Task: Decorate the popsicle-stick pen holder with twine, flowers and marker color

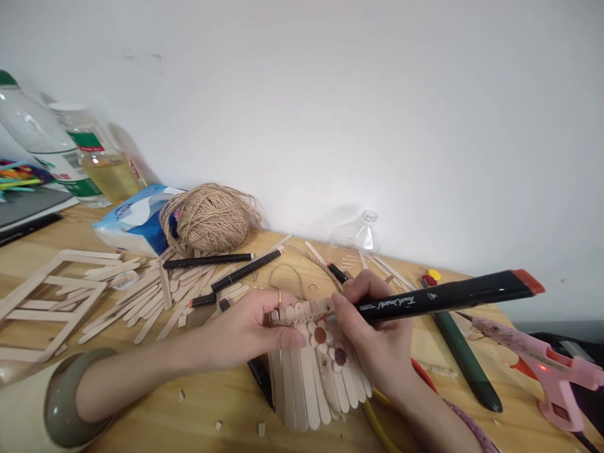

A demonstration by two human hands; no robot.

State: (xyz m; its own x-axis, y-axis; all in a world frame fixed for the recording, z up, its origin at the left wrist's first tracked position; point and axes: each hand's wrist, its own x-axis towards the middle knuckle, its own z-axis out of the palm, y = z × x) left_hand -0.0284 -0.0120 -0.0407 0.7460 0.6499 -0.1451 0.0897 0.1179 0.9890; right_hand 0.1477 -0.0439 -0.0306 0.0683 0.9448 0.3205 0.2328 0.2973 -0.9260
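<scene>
Nearest, the fan (297, 396) of pale sticks spreads its rounded ends toward the wearer, its sticks running up and away to the cord (309, 314) along its narrow top edge. Two flowers (320, 336) sit just below that cord. The left hand (262, 324) grasps the fan's top left corner, thumb across the front, most of its fingers hidden behind. The right hand (382, 346) is at the opposite end of that edge, its fingers closed around the marker (448, 299); the fan lies left of and below them. The marker's long axis runs across the sticks, orange end up and rightward; its other end points left toward the cord, and whether it touches, I cannot tell. Beyond, on the counter (165, 415), lie a glue gun (528, 343) at right and loose sticks (146, 305) at left; farthest, twine (214, 217) and a clear bottle (367, 236) stand near the wall (377, 113).
</scene>
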